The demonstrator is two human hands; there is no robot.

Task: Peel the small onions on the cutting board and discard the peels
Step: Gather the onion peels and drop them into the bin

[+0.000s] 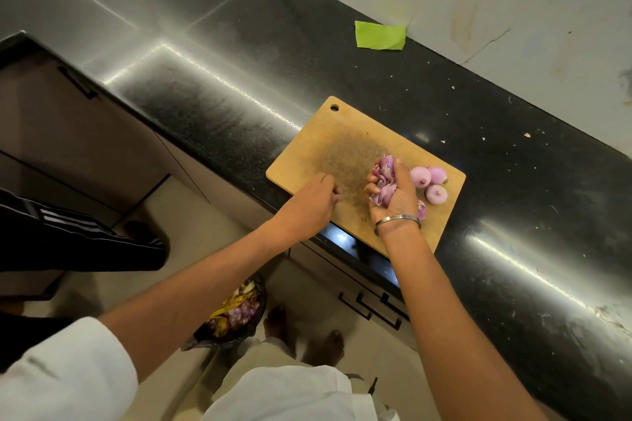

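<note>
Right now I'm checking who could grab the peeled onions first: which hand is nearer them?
Right. The right hand, cupping peels, sits just beside the peeled onions on the board. The left hand rests at the board's opposite edge, beyond the right hand.

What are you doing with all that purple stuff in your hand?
A person is peeling small onions. The right hand is cupped around a bunch of purple peels over the cutting board. The left hand rests on the board's near edge, seemingly gathering scraps. Three peeled onions sit on the board beside the right hand. A bin with scraps waits on the floor below.
</note>
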